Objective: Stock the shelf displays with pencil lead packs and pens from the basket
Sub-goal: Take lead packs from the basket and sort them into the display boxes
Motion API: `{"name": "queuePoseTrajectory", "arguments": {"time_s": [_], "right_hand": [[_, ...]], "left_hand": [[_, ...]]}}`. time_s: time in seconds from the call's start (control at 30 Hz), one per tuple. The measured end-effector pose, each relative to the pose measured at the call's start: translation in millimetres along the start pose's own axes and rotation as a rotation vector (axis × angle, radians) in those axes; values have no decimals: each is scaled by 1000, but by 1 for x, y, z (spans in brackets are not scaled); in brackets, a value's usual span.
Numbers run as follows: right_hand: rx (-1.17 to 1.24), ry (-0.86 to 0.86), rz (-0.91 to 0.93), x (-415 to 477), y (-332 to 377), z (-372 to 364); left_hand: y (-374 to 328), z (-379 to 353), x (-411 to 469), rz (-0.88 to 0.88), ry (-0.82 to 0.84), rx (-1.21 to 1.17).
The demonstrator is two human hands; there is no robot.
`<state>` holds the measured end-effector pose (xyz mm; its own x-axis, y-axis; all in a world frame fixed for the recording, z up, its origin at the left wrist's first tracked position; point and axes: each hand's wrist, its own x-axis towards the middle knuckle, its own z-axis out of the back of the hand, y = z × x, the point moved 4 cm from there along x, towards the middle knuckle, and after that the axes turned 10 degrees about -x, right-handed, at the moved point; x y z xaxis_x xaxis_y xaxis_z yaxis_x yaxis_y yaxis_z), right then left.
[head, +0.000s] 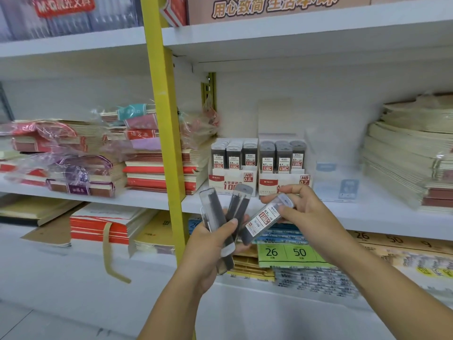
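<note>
Lead packs (213, 209): fanned in your left hand, held in front of the shelf (372, 212).
Left hand (210, 246): your fingers curl round the fan.
Right hand (304, 209): you pinch one 0.7 pack (263, 220).
Display boxes (231, 184): on the shelf just behind your hands, both holding packs.

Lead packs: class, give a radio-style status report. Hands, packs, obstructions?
Left hand grips several lead packs, fanned. Right hand pinches one 0.7 lead pack. HB 0.7 display box directly behind, front row full. Nothing in between.
</note>
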<state>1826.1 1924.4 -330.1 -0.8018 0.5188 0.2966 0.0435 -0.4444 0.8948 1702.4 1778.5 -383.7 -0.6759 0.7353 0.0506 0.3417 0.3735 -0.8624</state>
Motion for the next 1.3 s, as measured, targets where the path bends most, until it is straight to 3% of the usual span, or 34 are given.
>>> {"name": "queuePoseTrajectory", "arguments": {"time_s": [0.17, 0.3, 0.43, 0.63, 0.97, 1.1, 1.17, 1.3], "right_hand": [[25, -92, 24, -1, 4, 3], [-86, -331, 228, 4, 37, 33], [-412, -508, 400, 36, 75, 76], [-849, -359, 389, 86, 80, 85], [-1069, -246, 301, 110, 56, 71], [-1032, -359, 310, 90, 57, 65], [-896, -386, 353, 68, 56, 55], [-376, -83, 205, 28, 33, 15]], "left_hand": [[2, 2, 2, 12, 10, -72], [0, -1, 11, -3, 30, -82], [-1, -13, 26, -20, 22, -87], [6, -24, 42, -49, 36, -72], [9, -23, 49, -37, 47, -99], [6, -29, 46, -29, 72, -102], [3, -34, 40, -25, 114, -80], [6, -42, 27, 2, 186, -6]]}}
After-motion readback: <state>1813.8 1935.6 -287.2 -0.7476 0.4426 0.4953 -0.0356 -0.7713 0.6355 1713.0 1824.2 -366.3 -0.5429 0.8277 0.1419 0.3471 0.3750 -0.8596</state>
